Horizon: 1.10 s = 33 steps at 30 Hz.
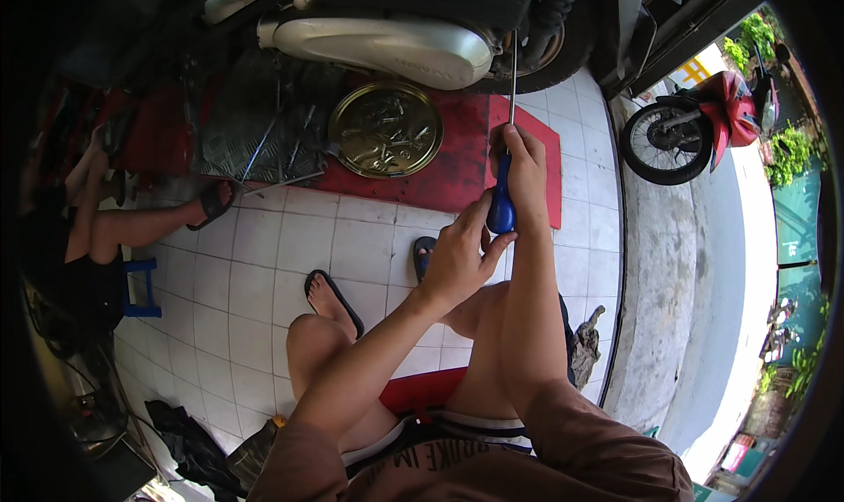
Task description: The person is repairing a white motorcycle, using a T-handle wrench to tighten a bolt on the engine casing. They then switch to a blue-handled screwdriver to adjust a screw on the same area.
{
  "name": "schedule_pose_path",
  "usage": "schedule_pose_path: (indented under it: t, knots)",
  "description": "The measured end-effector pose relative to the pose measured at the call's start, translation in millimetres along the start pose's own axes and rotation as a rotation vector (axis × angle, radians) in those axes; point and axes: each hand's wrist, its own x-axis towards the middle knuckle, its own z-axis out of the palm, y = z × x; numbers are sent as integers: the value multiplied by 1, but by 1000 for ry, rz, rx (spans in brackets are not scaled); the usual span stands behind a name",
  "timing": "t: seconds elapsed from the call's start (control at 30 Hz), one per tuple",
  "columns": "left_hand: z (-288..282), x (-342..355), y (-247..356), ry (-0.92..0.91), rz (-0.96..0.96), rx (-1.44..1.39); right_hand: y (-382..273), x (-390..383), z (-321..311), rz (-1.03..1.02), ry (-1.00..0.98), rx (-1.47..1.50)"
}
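A long screwdriver with a blue handle (501, 205) points away from me, and its thin metal shaft (512, 89) runs up to the underside of a motorbike beside the rear wheel. Where its tip meets the bike is hard to make out. My right hand (526, 170) is closed round the upper handle and the base of the shaft. My left hand (459, 254) has its thumb and fingers about the handle's rounded butt end. Beyond my hands is the bike's silver engine cover (387, 49). A round golden tray (338, 150) holding small metal parts lies left of the screwdriver.
Under the bike is a red platform (457, 163) with a tread-plate section (224, 141) bearing long metal tools. Another person's leg (149, 225) and a blue stool (143, 288) are at left. A red motorbike (725, 111) stands outside at right, past the tiled floor (255, 273).
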Motion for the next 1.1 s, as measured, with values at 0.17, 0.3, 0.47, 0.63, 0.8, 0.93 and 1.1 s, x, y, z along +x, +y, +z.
schedule_pose_path:
  t: [0.17, 0.3, 0.47, 0.63, 0.8, 0.93, 1.1]
  knots:
    - [0, 1, 0, -23, 9, 14, -1, 0, -3, -32, 0, 18]
    - [1, -1, 0, -37, -5, 10, 1, -1, -9, 32, 7, 1]
    - [3, -2, -1, -25, 13, 23, -2, -3, -8, 37, -6, -5]
    - [3, -1, -1, -29, 4, 9, 0, -2, -7, 36, -3, 14]
    - [3, 0, 0, -15, -2, -9, 1, 0, -8, 54, -12, 8]
    - [1, -1, 0, -18, 22, 15, 3, -1, -7, 53, 1, 24]
    - [2, -1, -2, -18, 26, 8, 1, -5, -6, 43, 24, 2]
